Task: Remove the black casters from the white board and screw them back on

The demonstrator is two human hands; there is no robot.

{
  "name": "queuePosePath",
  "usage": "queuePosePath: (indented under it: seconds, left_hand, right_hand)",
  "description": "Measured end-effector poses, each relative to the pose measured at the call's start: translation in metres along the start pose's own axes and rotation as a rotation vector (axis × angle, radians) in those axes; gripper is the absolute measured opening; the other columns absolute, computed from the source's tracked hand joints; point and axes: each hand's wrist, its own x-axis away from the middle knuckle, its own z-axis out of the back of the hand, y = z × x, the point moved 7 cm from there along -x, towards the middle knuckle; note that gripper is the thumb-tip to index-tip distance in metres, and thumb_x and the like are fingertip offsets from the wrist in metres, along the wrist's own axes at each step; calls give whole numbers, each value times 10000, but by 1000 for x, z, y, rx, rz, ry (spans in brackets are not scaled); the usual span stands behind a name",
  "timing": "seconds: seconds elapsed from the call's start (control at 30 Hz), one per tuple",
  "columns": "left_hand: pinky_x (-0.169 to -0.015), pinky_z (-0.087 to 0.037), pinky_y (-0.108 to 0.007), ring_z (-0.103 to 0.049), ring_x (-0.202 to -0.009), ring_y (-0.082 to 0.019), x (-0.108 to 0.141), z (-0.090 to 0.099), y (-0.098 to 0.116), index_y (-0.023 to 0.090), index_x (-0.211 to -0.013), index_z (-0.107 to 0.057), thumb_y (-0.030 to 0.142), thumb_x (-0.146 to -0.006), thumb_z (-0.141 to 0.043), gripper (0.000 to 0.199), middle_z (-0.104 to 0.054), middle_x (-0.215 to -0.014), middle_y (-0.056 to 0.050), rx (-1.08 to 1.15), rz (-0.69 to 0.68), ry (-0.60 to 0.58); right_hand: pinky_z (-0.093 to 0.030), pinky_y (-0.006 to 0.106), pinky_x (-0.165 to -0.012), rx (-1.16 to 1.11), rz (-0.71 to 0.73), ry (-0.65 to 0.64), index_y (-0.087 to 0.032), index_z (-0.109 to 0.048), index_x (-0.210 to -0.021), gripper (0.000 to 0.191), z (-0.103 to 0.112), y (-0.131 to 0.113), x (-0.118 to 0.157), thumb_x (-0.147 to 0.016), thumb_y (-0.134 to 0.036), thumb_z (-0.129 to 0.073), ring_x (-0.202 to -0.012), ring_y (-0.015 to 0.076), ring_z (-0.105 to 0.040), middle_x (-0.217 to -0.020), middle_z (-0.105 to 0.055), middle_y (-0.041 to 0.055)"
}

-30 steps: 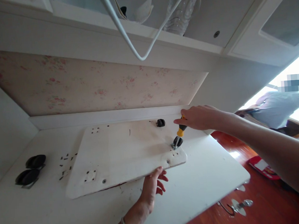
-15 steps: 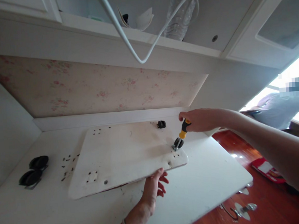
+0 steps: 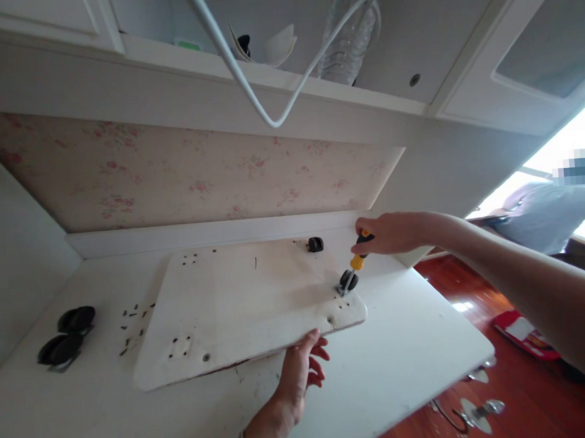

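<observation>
In the head view a white board (image 3: 228, 297) with rounded corners lies on the white desk, its face marked by several screw holes. My right hand (image 3: 386, 232) is closed round the black-and-yellow handle of a screwdriver (image 3: 357, 262). The screwdriver's tip reaches down beside a black caster wheel (image 3: 347, 281) near the board's right end; the exact screw is too small to make out. My left hand (image 3: 300, 372) holds the board's near edge, thumb against the rim and fingers loosely bent. A second caster (image 3: 315, 244) stands at the far right corner.
Two loose casters (image 3: 66, 335) and scattered screws (image 3: 135, 323) lie left of the board. A white cable (image 3: 259, 101) hangs in front of the open shelf, where a plastic bottle (image 3: 345, 42) stands. A person (image 3: 547, 214) is at the right, beyond the red floor (image 3: 461, 340).
My right hand has shifted its fingers on the screwdriver handle, which stays at the same caster. My left hand and the board keep their places; the view has tilted slightly.
</observation>
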Motion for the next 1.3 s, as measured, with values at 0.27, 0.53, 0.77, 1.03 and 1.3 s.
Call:
queuePosePath:
  seconds: [0.27,0.53,0.77,1.03,1.3]
  left_hand:
    - [-516,-345,-233,-463,-529,-80,0,-2,-3,118,-927,-684,599,-796,-574,511,-604,-798,-40,64,31,1]
    - [-517,-346,-234,-461,-534,-81,4,-3,-2,125,-886,-672,602,-782,-589,495,-593,-791,-33,78,39,8]
    - [-524,-343,-236,-462,-541,-78,4,-4,-4,130,-877,-667,633,-747,-619,522,-592,-807,-32,121,45,-6]
    - [-517,-338,-229,-456,-534,-72,6,-5,-2,132,-871,-665,640,-738,-628,526,-575,-780,-17,120,59,0]
    - [-522,-336,-223,-449,-539,-71,7,-2,-2,132,-881,-657,651,-732,-627,540,-571,-770,-12,82,79,11]
  right_hand:
    - [-416,366,-651,-64,48,-30,-210,-500,-1287,551,-1,-8,6,-782,-426,-551,-753,255,-619,-915,-678,113]
    - [-407,409,-673,87,-26,63,-193,-631,-1058,475,4,-5,6,-845,-561,-422,-858,322,-618,-970,-669,154]
    - [-415,385,-664,-23,80,5,-231,-606,-1068,475,2,-12,11,-829,-613,-459,-794,269,-611,-941,-668,110]
    - [-418,355,-680,-43,132,2,-230,-561,-1185,447,2,-12,10,-777,-415,-564,-835,254,-614,-1002,-674,106]
    - [-387,367,-637,49,76,72,-213,-614,-1022,371,1,-12,14,-843,-498,-456,-788,268,-604,-904,-659,120]
